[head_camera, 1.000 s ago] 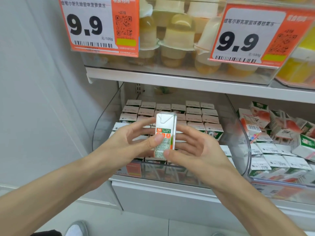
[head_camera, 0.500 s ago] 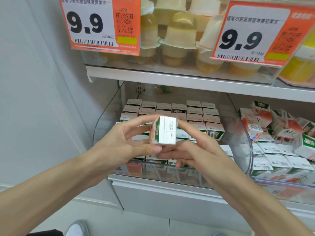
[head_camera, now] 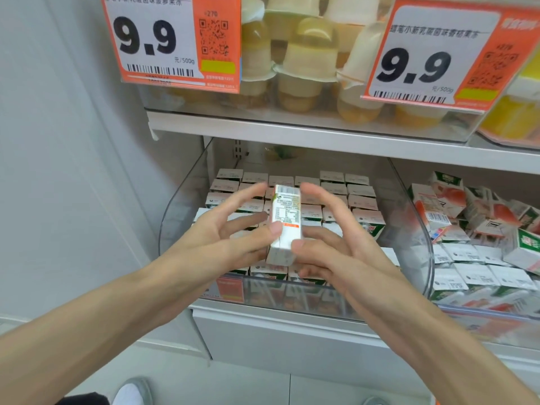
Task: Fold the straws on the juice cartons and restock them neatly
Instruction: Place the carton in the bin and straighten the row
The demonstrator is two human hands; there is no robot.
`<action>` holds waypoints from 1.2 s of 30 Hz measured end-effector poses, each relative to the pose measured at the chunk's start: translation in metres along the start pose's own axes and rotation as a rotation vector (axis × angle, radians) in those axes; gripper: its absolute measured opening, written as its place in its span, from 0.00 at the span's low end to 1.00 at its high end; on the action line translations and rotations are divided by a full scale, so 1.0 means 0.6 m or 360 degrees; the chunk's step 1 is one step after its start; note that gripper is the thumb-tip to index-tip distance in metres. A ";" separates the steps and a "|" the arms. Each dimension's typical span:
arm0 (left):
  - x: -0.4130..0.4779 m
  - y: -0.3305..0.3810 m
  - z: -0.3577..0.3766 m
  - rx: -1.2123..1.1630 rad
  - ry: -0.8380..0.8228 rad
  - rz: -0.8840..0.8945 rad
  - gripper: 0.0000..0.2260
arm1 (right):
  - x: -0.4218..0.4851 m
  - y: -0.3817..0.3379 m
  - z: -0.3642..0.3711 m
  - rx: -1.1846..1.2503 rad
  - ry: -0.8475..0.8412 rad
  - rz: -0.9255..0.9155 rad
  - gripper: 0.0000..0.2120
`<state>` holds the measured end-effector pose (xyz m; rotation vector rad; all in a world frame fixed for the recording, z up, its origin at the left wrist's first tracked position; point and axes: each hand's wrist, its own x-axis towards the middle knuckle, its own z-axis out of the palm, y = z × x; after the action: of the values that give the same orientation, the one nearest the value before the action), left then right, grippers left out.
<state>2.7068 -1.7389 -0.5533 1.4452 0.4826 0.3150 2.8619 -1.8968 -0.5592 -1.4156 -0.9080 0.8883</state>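
Observation:
A small white and green juice carton (head_camera: 285,222) stands upright between my hands, its printed label side facing me. My left hand (head_camera: 225,232) pinches its lower part with the thumb in front and the other fingers spread out beside it. My right hand (head_camera: 330,244) holds the opposite side, thumb near the bottom and fingers behind. No straw shows on the visible face. Behind the carton, a clear bin (head_camera: 187,200) holds several rows of the same cartons (head_camera: 344,194) packed upright.
A second clear bin (head_camera: 479,317) to the right holds a loose jumble of cartons (head_camera: 482,229). Above, a white shelf (head_camera: 321,135) carries jelly cups (head_camera: 301,62) behind two orange 9.9 price tags (head_camera: 175,39). A grey wall panel is on the left.
The carton was turned in my hands, from its front face through a tilted position to upright with the label side toward me. My fingers have spread wider around it.

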 end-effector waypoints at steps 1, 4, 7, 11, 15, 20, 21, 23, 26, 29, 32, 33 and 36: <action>-0.002 0.001 0.000 -0.0017 0.0007 -0.0041 0.29 | -0.001 0.001 -0.001 -0.0011 -0.0001 -0.0016 0.36; -0.006 0.008 0.001 0.0113 -0.0096 -0.0074 0.23 | -0.001 0.006 -0.003 -0.0037 -0.0026 -0.0033 0.43; -0.010 0.009 0.000 0.0283 -0.0070 0.0025 0.20 | -0.001 0.008 0.004 -0.0095 -0.0094 -0.0050 0.35; -0.008 0.003 -0.002 0.0430 0.0034 0.0316 0.21 | -0.003 0.003 0.009 -0.0227 -0.0006 -0.0132 0.29; -0.002 -0.002 -0.008 0.0510 0.0065 0.0554 0.20 | -0.005 -0.007 0.002 -0.0239 -0.0048 -0.0125 0.28; 0.002 -0.006 -0.013 0.0585 0.0122 0.0645 0.18 | -0.007 -0.013 0.009 -0.0005 -0.0091 -0.0024 0.23; 0.002 -0.005 -0.012 0.0585 0.0132 0.0657 0.18 | -0.006 -0.013 0.010 0.0039 -0.0072 -0.0027 0.21; 0.003 -0.006 -0.011 0.0592 0.0162 0.0666 0.19 | -0.005 -0.013 0.011 0.0095 -0.0020 -0.0026 0.18; 0.004 -0.008 -0.008 0.0651 0.0247 0.0621 0.20 | -0.006 -0.011 0.013 0.0144 0.0013 0.0006 0.18; 0.004 -0.011 -0.002 0.0707 0.0225 0.0601 0.23 | -0.005 -0.006 0.017 0.0172 0.0048 0.0034 0.17; -0.001 -0.010 0.001 0.0560 0.0122 0.0572 0.24 | -0.003 -0.003 0.018 0.0207 0.0103 0.0051 0.18; -0.002 -0.010 0.001 0.0519 0.0074 0.0567 0.25 | -0.003 -0.002 0.016 0.0203 0.0116 0.0053 0.16; -0.008 -0.006 0.008 0.0461 -0.0006 0.0527 0.31 | -0.003 0.002 0.011 0.0071 0.0131 0.0017 0.16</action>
<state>2.7046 -1.7461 -0.5562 1.8117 0.2913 0.5216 2.8554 -1.8956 -0.5607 -1.4093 -0.8146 0.8469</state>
